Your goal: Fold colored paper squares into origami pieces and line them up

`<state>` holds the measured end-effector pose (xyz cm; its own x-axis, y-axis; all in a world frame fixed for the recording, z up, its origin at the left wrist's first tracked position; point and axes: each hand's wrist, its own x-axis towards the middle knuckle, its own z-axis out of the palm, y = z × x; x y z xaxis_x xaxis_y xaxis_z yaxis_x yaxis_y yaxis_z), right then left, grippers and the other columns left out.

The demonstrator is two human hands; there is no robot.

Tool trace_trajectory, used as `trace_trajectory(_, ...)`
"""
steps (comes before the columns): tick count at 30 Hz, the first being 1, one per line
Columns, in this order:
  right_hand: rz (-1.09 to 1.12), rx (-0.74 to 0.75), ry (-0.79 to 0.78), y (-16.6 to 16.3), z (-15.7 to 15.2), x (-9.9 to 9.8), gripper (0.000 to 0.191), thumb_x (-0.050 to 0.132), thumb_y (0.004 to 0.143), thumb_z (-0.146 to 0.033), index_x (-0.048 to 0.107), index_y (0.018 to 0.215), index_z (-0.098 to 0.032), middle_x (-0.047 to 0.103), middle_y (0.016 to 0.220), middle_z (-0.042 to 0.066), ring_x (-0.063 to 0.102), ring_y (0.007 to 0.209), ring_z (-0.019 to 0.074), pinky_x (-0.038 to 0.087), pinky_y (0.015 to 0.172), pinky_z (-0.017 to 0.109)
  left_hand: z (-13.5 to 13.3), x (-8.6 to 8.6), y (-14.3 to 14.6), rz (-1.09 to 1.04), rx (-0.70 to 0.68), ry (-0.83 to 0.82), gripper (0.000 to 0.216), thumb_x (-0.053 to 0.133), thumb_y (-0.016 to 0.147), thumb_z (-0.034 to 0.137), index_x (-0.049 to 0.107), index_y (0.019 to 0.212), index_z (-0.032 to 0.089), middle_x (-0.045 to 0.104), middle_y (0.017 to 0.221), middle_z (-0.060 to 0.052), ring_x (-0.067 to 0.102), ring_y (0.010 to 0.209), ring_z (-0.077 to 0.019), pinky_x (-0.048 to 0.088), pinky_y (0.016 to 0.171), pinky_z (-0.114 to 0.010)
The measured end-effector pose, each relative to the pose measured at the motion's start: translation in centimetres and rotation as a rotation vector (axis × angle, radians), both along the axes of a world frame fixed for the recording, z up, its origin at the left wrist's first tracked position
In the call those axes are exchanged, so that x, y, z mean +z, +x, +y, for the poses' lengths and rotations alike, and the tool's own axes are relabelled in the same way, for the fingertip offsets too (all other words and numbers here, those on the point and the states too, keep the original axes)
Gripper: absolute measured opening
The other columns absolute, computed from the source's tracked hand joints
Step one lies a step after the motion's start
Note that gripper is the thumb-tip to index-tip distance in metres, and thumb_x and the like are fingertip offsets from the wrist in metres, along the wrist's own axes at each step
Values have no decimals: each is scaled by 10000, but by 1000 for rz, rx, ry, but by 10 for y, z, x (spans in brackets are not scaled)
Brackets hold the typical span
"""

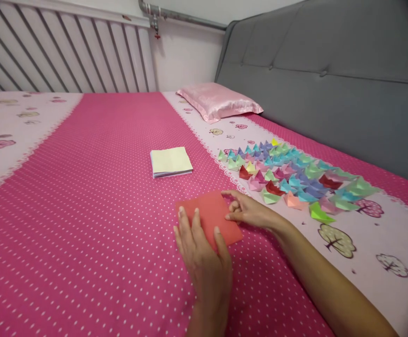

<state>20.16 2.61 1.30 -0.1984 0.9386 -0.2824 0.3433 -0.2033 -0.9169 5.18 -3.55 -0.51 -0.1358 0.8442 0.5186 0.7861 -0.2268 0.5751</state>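
— Behind the pink dotted bed (84, 224) one sees a white radiator (67, 51), and along its right side a grey headboard (312, 70). Where exactly is the red paper (211, 213)?

— It lies on the bed, between the two hands. The left hand (204, 257) rests over its near left part; the fingers are spread and take hold of nothing.

— And the grip of the right hand (248, 209)?

— It is at the right edge of the paper, with thumb and forefinger apart. I cannot tell whether the edge is pinched.

— What could go wrong, in your opinion?

— First, the bed is probably soft, so strong pressure could wrinkle the paper. Second, if one hand pulls while the other presses, it may tear or slip askew.

— Are the folded paper shapes (288, 186) in danger?

— A little, I believe. They stand close together near the right forearm (319, 278), so its careless movement could overturn several. Also the paper stack (171, 160) looks unbound; a shake of the bed might spread it.
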Motion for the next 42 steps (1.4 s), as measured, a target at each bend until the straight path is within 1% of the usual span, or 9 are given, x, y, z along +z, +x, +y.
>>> trace_trajectory(4, -120, 135, -72, 11, -10, 17, 827, 658, 677, -178, 238, 1387, -126, 501, 571, -71, 506, 509, 110, 363, 470, 218, 4, -11, 0, 92, -30, -2, 431, 391, 860, 195, 429, 1268, 62, 357, 1406, -193, 258, 1342, -258, 246, 1080, -489)
trace_trajectory(8, -384, 213, -24, 20, -12, 16, 873, 713, 642, -229, 271, 1390, -154, 596, 617, -19, 566, 570, 162, 404, 502, 257, 4, -25, 3, 185, -59, -124, 448, 373, 854, 167, 442, 1281, 49, 379, 1392, -199, 247, 1342, -286, 297, 1057, -493)
trace_trajectory(13, -670, -124, 448, -11, -22, 20, 537, 525, 818, -289, 387, 1331, -211, 633, 1064, 110, 588, 980, 267, 451, 830, 426, 1, -36, 0, 359, -55, -202, 462, 379, 846, 203, 476, 1263, 29, 419, 1354, -223, 313, 1303, -331, 319, 1036, -504)
trace_trajectory(15, -569, 2, 561, -37, -32, 21, 477, 422, 876, -299, 380, 1340, -194, 480, 1324, 115, 443, 1212, 252, 362, 994, 437, 0, -37, -2, 406, -64, -169, 474, 380, 826, 193, 482, 1266, 48, 448, 1342, -195, 313, 1304, -325, 308, 1047, -489)
trace_trajectory(18, -408, 413, 538, -65, -43, 13, 562, 351, 915, -366, 221, 1420, -156, 239, 1481, 79, 210, 1358, 194, 225, 1107, 369, 0, -37, -4, 489, -99, -160, 510, 400, 778, 181, 492, 1272, 93, 445, 1355, -163, 294, 1313, -326, 264, 1070, -489)
trace_trajectory(20, -406, 495, 506, -69, -44, 2, 577, 297, 930, -398, 179, 1431, -136, 148, 1501, 82, 98, 1382, 191, 104, 1138, 389, -1, -34, -4, 525, -113, -207, 535, 412, 768, 197, 474, 1290, 96, 423, 1369, -170, 290, 1312, -338, 241, 1076, -500)
trace_trajectory(28, -613, 311, 447, -50, -28, -34, 601, 181, 926, -511, 144, 1437, -197, 102, 1509, 62, 11, 1387, 198, 6, 1125, 454, -3, -26, -3, 559, -134, -305, 539, 376, 789, 162, 426, 1320, 86, 370, 1403, -164, 240, 1333, -326, 249, 1072, -500)
trace_trajectory(35, -872, 103, 422, -40, -20, -46, 601, 181, 904, -559, 154, 1433, -274, 78, 1516, 37, 16, 1386, 224, 49, 1117, 463, -4, -27, -3, 492, -97, -312, 550, 403, 819, 278, 426, 1304, 19, 358, 1388, -228, 262, 1321, -336, 245, 1078, -482)
trace_trajectory(42, -1003, -171, 459, -25, -7, -58, 594, 293, 888, -529, 263, 1411, -248, 210, 1491, 80, 138, 1369, 284, 134, 1102, 469, -4, -26, -2, 457, -68, -366, 637, 421, 819, 357, 365, 1327, -23, 304, 1406, -261, 235, 1331, -348, 223, 1081, -490)
